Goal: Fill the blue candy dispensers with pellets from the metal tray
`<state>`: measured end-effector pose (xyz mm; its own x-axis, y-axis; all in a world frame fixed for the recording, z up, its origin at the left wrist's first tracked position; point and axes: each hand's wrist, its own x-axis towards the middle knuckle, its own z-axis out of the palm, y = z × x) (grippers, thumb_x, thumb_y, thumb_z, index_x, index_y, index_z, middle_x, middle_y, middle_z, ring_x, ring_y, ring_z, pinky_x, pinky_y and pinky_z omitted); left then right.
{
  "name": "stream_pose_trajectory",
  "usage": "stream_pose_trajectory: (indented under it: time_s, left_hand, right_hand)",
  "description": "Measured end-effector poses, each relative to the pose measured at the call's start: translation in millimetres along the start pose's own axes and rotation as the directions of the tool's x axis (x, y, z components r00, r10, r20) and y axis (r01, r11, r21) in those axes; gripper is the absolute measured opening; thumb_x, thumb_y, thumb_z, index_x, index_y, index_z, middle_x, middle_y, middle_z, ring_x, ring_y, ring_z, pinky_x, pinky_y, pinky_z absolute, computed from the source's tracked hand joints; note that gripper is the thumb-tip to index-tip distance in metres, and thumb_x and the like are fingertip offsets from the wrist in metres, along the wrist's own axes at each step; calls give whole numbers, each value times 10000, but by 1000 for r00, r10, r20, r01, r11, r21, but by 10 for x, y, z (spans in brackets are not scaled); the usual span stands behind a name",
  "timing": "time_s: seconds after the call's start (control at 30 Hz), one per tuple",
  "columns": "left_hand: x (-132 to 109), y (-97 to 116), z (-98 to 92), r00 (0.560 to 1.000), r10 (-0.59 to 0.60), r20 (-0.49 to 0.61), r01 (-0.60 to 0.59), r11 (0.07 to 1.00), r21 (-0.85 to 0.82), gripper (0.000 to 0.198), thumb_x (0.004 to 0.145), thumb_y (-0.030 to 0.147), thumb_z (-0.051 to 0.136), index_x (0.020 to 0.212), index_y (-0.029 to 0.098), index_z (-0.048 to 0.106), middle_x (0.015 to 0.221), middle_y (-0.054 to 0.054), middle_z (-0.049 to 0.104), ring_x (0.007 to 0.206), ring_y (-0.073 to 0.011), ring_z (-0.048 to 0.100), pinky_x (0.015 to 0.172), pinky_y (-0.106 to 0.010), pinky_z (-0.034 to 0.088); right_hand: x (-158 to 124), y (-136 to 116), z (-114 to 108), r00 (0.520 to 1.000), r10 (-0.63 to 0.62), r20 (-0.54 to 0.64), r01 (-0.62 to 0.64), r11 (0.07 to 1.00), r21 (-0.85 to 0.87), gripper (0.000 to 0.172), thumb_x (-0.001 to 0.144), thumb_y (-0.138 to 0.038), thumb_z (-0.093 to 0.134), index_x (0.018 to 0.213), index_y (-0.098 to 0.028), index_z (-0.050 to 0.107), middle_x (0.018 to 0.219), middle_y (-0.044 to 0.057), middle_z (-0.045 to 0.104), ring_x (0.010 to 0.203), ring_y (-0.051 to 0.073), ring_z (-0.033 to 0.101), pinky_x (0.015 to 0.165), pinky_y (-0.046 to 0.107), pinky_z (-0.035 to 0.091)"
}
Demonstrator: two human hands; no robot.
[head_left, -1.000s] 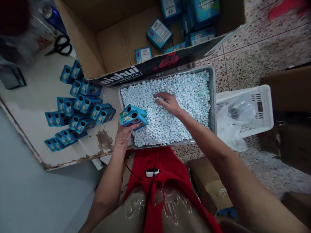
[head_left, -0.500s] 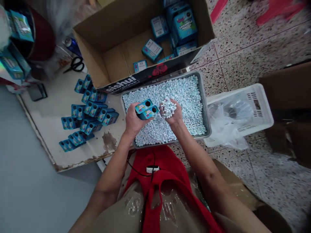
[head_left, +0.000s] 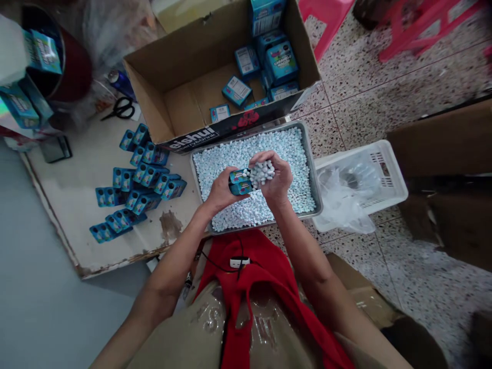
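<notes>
My left hand [head_left: 222, 192] is closed round two small blue candy boxes [head_left: 240, 188], held side by side over a metal tray [head_left: 315, 192]. The tray is full of small pale blue and white candies [head_left: 215, 159]. In my cupped right hand [head_left: 280, 180] lies a heap of the same candies [head_left: 262, 173]. That heap is up against the right ends of the two boxes and covers their round holes. A few candies lie on top of the upper box.
Several blue boxes with round holes [head_left: 149, 174] stand on the worn table [head_left: 65, 205] at left. Behind the tray is a cardboard carton [head_left: 184, 105] holding blue packs. Black scissors [head_left: 122, 107] lie near it. A white plastic basket [head_left: 392, 179] with clear bags sits right.
My right hand has brought its heap of candies left against the boxes and curled over it. The boxes have turned, and candies now cover their holes. The view has shifted slightly.
</notes>
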<state>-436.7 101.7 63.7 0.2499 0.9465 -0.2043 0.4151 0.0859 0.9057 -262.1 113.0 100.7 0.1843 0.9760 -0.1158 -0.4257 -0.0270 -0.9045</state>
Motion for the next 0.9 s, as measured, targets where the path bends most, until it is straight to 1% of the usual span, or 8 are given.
stream_pose_trajectory:
  time_s: [0.1,0.2,0.27,0.37,0.43,0.5,0.7,0.9]
  left_hand:
    - [83,-150,55,992,127,13,-128,987,101,818,553,291,1027,1254,251,607,1207,-40,735,1114,-297,723,972,-399,570]
    - [178,-256,107,982,190,5,-189,974,123,835,552,298,1040,1259,249,598,1222,-49,737,1094,-300,735,948,-406,584]
    - [224,-302,135,985,170,-17,-168,980,111,841,545,315,1049,1247,258,588,1172,-31,745,1045,-288,748,900,-386,591]
    - [261,-355,164,990,113,-79,-110,993,53,864,562,361,1049,1259,265,547,1083,1,742,961,-248,755,844,-346,588]
    - [272,-385,180,989,92,-119,-90,996,17,876,580,395,1044,1269,264,518,1071,4,736,946,-228,750,838,-330,584]
    - [279,-401,196,987,88,-135,-89,996,2,876,596,425,1037,1268,261,501,1071,0,730,941,-218,744,827,-320,578]
    - [296,-360,177,989,139,-48,-138,990,26,807,652,336,985,1280,275,482,1052,0,733,895,-218,743,778,-327,570]
    - [325,-280,54,978,203,-50,-196,974,112,809,626,318,995,1273,309,510,1107,-36,740,960,-284,753,813,-416,602]
  right_hand:
    - [14,30,40,996,-66,54,66,998,-6,435,948,-629,538,724,-262,606,748,40,625,768,207,618,827,391,546]
    - [15,52,36,985,-82,153,89,995,-42,451,979,-617,532,720,-260,626,744,30,644,817,215,659,972,431,543]
    - [7,86,-36,979,-98,181,116,989,-90,442,1009,-590,492,766,-260,656,838,39,706,966,236,708,1116,473,498]
    - [-64,213,-253,991,-128,36,133,950,-281,333,1022,-516,499,946,-273,714,1143,52,753,1232,253,677,1213,506,443]
    - [-169,348,-413,991,-103,-90,56,904,-424,276,1004,-483,559,1113,-295,730,1277,54,731,1270,255,658,1198,509,466]
    - [-299,493,-527,991,-48,-123,-21,863,-505,334,986,-497,609,1236,-308,727,1328,65,725,1274,265,659,1184,515,487]
    - [-437,691,-503,996,-80,-36,41,784,-619,422,1013,-582,621,1349,-353,733,1347,64,761,1277,267,679,1181,522,514]
    - [-364,628,-561,1000,-13,28,27,823,-567,425,981,-578,679,1337,-358,751,1287,56,778,1126,235,733,1088,480,589]
